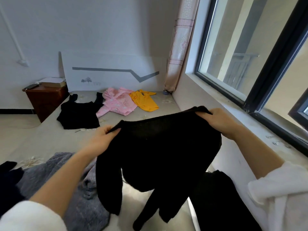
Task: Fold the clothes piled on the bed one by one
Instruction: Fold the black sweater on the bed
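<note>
A: Quick, where's the black sweater (166, 147) rn?

B: Up in the air over the near end of the bed (41, 139), spread wide, facing the cam. The body hangs down, one sleeve dangles on the left side, and a longer dark part trails lower toward the bed.

A: Hands?

B: Well apart, both clamped on its top edge. The left hand (103, 137) pinches the left corner. The right hand (220, 120) grips the right corner w/ fingers curled over the edge, further toward the bed's head end. White sleeves are pushed up on both forearms.

A: Other clothes?

B: Near end of the bed, left side: a grey knit heap (55, 172), w/ a dark item (8, 180) just beside it at the bed's near left edge. Near right side: another black garment (221, 197), partly hidden by the sweater. Head end of the bed: a black top (78, 115) laid flat, sleeves pointing to the head end. A pink garment (116, 102) lies just beside it. A yellow shirt (143, 100) touches the pink one's right edge.

A: Around the bed?

B: A white headboard (108, 64) w/ a grey zigzag stripe stands at the head end. A brown nightstand (46, 99) sits beside the bed's head-end left corner, w/ flat stuff on top, too small to ID. The window (250, 55) & its sill run along the bed's right side. A pale curtain (180, 47) hangs at the bed's head-end right corner.
</note>
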`<state>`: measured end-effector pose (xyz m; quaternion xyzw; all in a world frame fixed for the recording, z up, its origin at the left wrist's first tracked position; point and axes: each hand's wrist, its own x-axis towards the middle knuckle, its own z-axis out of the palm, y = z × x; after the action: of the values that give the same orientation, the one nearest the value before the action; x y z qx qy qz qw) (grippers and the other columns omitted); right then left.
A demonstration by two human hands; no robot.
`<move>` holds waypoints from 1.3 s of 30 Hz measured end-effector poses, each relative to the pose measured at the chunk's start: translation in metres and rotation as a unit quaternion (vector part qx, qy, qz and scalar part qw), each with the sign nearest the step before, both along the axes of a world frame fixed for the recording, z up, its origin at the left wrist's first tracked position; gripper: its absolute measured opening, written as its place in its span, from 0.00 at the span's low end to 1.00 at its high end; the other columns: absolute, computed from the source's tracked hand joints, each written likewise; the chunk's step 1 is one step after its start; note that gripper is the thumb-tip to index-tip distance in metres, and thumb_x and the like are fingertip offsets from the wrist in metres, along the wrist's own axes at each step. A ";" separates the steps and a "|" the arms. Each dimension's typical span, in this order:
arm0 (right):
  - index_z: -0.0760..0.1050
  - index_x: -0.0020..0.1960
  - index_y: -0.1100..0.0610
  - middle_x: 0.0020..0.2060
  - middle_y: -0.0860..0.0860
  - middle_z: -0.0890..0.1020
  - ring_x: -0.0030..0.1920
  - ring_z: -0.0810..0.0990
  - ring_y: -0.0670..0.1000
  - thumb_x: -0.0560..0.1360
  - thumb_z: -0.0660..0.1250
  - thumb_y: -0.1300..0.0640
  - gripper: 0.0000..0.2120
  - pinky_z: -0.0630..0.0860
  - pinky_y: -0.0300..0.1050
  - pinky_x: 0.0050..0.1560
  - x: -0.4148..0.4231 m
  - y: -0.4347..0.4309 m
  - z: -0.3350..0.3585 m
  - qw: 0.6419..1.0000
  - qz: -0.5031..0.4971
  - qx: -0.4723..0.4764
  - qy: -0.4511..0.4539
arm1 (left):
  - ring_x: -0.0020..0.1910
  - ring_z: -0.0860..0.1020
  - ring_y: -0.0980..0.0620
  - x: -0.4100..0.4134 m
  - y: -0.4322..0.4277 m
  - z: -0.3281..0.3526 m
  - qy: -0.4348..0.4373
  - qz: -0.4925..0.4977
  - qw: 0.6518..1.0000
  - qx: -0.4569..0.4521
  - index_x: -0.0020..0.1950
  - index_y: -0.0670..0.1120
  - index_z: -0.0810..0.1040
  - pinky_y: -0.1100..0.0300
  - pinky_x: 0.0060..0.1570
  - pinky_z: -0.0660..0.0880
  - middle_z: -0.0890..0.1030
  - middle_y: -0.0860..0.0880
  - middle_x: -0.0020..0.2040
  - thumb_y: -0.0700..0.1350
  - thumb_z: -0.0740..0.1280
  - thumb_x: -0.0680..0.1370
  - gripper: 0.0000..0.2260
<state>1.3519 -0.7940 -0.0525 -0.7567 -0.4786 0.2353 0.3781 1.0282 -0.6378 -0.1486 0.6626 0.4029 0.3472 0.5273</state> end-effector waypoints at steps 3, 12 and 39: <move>0.80 0.33 0.57 0.28 0.51 0.80 0.30 0.81 0.47 0.71 0.70 0.40 0.21 0.74 0.37 0.30 0.012 -0.009 0.000 0.985 0.093 -0.132 0.052 | 0.23 0.74 0.59 -0.022 0.007 0.040 0.035 -0.039 0.998 0.022 0.32 0.50 0.78 0.71 0.23 0.68 0.75 0.55 0.25 0.47 0.71 0.74 0.11; 0.81 0.35 0.56 0.33 0.51 0.83 0.36 0.82 0.50 0.65 0.77 0.60 0.04 0.73 0.35 0.35 0.029 -0.009 0.013 0.934 0.169 -0.280 -0.141 | 0.46 0.83 0.45 -0.074 0.036 0.110 0.369 -0.224 0.902 -0.030 0.48 0.47 0.85 0.54 0.50 0.77 0.85 0.45 0.46 0.45 0.78 0.68 0.10; 0.69 0.70 0.45 0.70 0.54 0.68 0.62 0.68 0.47 0.79 0.55 0.63 0.23 0.63 0.37 0.63 0.038 0.054 -0.107 0.964 -0.174 0.195 -0.051 | 0.54 0.69 0.52 -0.042 0.067 -0.023 0.068 0.244 0.913 0.320 0.64 0.58 0.66 0.64 0.53 0.68 0.70 0.41 0.61 0.37 0.57 0.76 0.21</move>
<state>1.3904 -0.7398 -0.1595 -0.7512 -0.3950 0.0292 0.5281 0.9866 -0.5704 -0.1719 0.6991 0.4545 0.5291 0.1571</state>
